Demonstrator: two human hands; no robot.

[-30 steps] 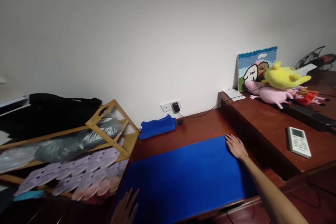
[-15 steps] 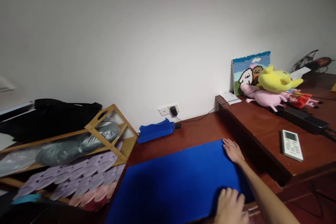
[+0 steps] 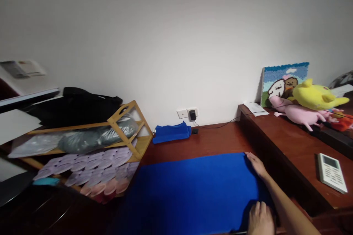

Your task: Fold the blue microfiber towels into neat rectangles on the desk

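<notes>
A blue cloth (image 3: 193,191) lies spread out flat on the reddish-brown desk. At its far right corner is my right hand (image 3: 257,166), fingers together and closed on the cloth's edge. My left hand (image 3: 261,219) has reached across to the near right corner, where its curled fingers grip the cloth; the thumb is hidden and the bottom of the frame cuts off the wrist. A second blue cloth (image 3: 171,132), folded, rests at the back against the wall.
On the left stands a wooden rack (image 3: 129,137) with purple and pink slippers (image 3: 95,161) and a black bag (image 3: 79,106). The raised desk section (image 3: 292,147) at right bears plush toys (image 3: 317,95), a picture (image 3: 284,77) and a white remote (image 3: 332,172). A plugged-in adapter (image 3: 192,115) trails a cable.
My left hand has crossed from the cloth's left side to its near right corner. My right hand stays at the far right corner, its fingers now drawn together. The view has shifted slightly.
</notes>
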